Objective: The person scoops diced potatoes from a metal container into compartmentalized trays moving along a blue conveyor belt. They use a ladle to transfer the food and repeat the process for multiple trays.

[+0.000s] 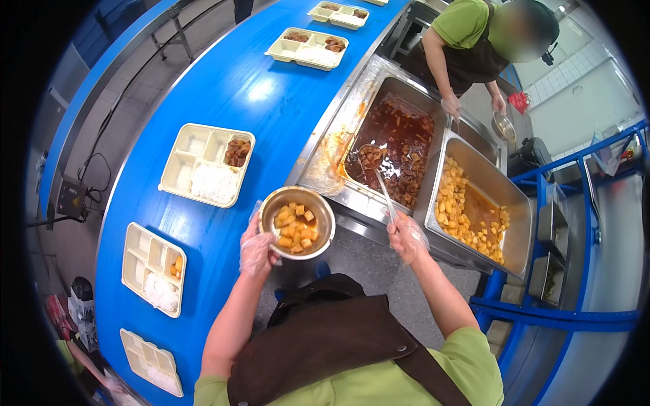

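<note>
My left hand, in a clear plastic glove, grips the rim of a round metal bowl. Yellow-orange cubes, perhaps potato, lie in the bowl with some brown sauce. Also gloved, my right hand holds the handle of a metal ladle. The ladle's head is over a deep steel pan of meat pieces in dark red sauce and carries some meat. Right of that pan stands a second steel pan with yellow cubes in thin sauce.
Several compartment trays sit on a blue conveyor belt; the nearest tray holds rice and meat. Across the pans, a co-worker holds another metal bowl. A blue rack with metal pans stands at right. Another person's arm shows lower left.
</note>
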Motion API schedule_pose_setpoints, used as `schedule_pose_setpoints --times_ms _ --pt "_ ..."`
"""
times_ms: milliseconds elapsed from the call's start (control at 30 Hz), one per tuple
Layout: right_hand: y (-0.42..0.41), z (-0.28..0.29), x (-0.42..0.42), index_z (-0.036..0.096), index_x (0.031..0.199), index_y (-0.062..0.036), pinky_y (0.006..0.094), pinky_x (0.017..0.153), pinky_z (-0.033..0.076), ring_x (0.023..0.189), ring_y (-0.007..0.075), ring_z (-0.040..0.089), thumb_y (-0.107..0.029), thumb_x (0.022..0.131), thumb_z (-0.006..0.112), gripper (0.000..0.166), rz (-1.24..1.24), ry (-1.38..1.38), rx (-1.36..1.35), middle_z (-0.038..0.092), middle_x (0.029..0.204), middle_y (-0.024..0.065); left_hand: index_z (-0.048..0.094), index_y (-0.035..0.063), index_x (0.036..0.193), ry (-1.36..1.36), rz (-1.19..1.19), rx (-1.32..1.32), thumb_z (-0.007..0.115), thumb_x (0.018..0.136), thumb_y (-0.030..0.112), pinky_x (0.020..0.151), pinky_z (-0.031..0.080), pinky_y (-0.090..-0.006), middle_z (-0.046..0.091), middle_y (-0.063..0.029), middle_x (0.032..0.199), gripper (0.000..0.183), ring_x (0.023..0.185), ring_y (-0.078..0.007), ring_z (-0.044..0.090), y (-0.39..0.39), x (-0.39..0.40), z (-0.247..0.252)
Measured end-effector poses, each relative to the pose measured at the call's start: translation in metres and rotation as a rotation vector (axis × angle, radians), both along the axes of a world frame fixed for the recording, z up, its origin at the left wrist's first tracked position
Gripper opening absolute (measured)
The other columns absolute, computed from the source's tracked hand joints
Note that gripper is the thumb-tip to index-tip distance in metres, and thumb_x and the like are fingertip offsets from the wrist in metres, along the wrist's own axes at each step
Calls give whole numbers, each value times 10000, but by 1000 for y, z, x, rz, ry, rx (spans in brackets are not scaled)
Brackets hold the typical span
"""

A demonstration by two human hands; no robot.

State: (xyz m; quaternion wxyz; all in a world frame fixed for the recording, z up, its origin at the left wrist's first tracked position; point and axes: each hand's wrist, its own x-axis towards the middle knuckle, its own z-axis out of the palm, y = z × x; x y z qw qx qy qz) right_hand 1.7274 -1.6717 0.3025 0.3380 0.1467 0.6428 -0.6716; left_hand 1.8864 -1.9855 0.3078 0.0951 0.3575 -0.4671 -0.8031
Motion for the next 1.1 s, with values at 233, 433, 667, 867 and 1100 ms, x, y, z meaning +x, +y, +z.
schedule_pose_setpoints --times_ms 233,433,667,867,1100 --pt "4 131 55 561 1355 -112 200 356 287 433 36 358 -205 1056 455 330 184 56 231 478 681 -46 416 109 1532 96 -85 10 544 718 -12 330 394 -224 649 -64 756 833 389 -95 497 16 -51 -12" --pt "-7 182 71 584 1346 -95 189 394 280 453 37 377 -200 1016 533 351 530 -7 219 505 678 -33 441 140 1527 198 -40 40 551 718 -12 326 410 -223 654 -57 725 830 382 -92 503 -11 -30 8" --pt "-110 167 102 599 1325 -72 191 349 249 414 32 367 -171 991 556 351 859 -158 155 518 649 -31 439 114 1525 143 271 32 558 763 -19 337 420 -224 705 -100 930 783 396 -96 518 -58 120 8" --pt "-210 108 140 573 1282 -52 186 321 250 393 21 308 -194 1029 524 294 1044 -321 -38 429 614 -48 407 93 1539 -36 521 4 531 712 -18 333 401 -220 694 -133 963 844 390 -103 491 -53 245 -6" --pt "-231 35 152 567 1273 -51 213 296 285 372 51 305 -280 1076 469 318 988 -650 -337 368 562 -42 437 94 1519 -29 670 68 535 699 -28 321 375 -218 679 -81 821 835 389 -93 489 -41 308 -5"
